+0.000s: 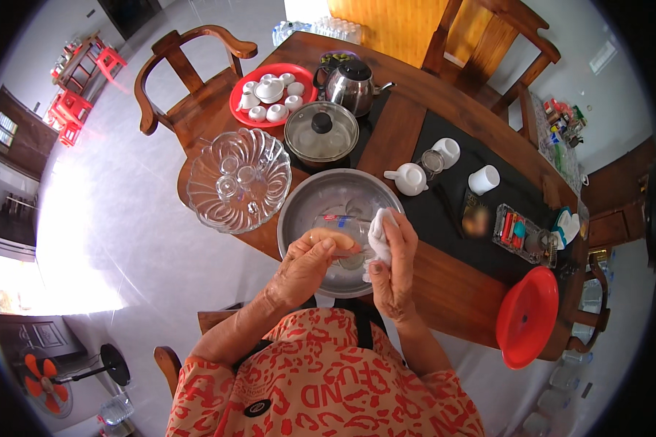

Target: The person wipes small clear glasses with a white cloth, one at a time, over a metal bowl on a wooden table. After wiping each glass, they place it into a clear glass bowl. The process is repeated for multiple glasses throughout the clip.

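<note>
Over a grey metal basin (297,205) I hold a clear glass (350,227) with small red and blue marks on it. My left hand (306,264) is closed round the near side of the glass. In my right hand (396,266) a white cloth (380,239) is bunched and pressed against the right end of the glass. Some clear shapes show in the bottom of the basin, too faint to name. Left of the basin stands a large fluted glass bowl (271,156) with several clear glasses in it.
Behind the basin are a lidded pot (321,135), a steel kettle (348,91) and a red tray (238,81) of white cups. A white teapot (411,179), white cup (484,180) and glass tray (526,251) stand right. A red basin (528,320) sits at the table's right edge.
</note>
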